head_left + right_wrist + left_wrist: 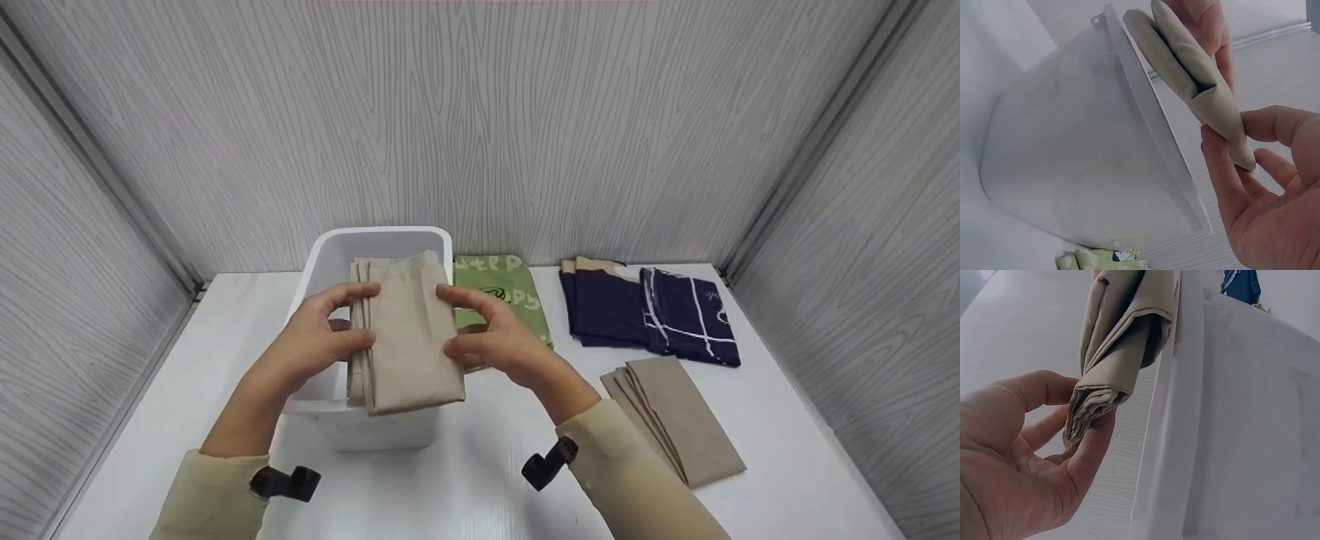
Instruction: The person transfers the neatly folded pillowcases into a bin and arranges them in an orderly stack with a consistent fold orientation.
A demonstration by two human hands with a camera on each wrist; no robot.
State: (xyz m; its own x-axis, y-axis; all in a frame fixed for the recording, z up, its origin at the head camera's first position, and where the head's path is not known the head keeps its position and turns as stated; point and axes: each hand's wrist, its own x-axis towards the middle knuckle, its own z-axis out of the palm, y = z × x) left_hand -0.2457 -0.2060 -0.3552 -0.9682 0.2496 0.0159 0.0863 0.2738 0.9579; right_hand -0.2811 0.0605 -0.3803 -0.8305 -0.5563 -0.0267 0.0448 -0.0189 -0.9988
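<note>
A folded beige cloth [412, 345] is held up over the white plastic bin [386, 234], hiding much of the bin's inside. My left hand [319, 334] pinches its left edge between thumb and fingers. At the opposite edge my right hand [499, 334] pinches it the same way. Stacked layers of the folded cloth [1123, 354] show in the left wrist view, with the thumb on one face and fingers on the other. The right wrist view shows the cloth [1196, 79] edge-on, beside the bin's outer wall [1084, 140].
Right of the bin lies a folded green cloth [510, 292] with pale lettering. Farther right are a folded navy and tan cloth [607, 307] and a navy cloth with white lines [690, 315]. Another folded beige cloth [686, 420] lies nearer. Grey wood-grain panels [480, 135] enclose the white table [495, 465].
</note>
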